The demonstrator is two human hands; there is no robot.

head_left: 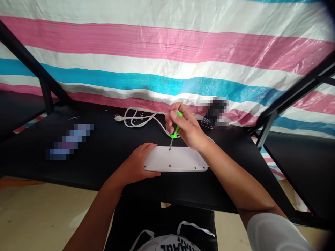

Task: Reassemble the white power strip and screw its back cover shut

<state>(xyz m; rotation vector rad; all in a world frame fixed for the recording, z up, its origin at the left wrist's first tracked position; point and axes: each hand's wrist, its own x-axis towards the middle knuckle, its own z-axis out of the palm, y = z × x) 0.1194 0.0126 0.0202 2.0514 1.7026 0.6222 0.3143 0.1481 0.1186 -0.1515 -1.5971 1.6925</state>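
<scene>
A white power strip casing (pixel 180 160) lies on the black table with its screw-hole side up. My left hand (pixel 138 162) grips its left end, thumb at the near edge and fingers over the far edge. In my right hand (pixel 184 125) is a green and black screwdriver (pixel 173 135), held by its handle. The screwdriver leans slightly, and its tip meets a hole near the casing's far edge. Behind the casing a white cord (pixel 150 120) lies in loops, ending in a plug (pixel 119 118) at the left.
The black table (pixel 110 139) carries a blurred bluish item (pixel 70 141) at the left and a partly blurred black item (pixel 215 113) at the back right. A striped sheet (pixel 157 42) hangs behind. Black metal frame bars (pixel 34 62) stand at both sides.
</scene>
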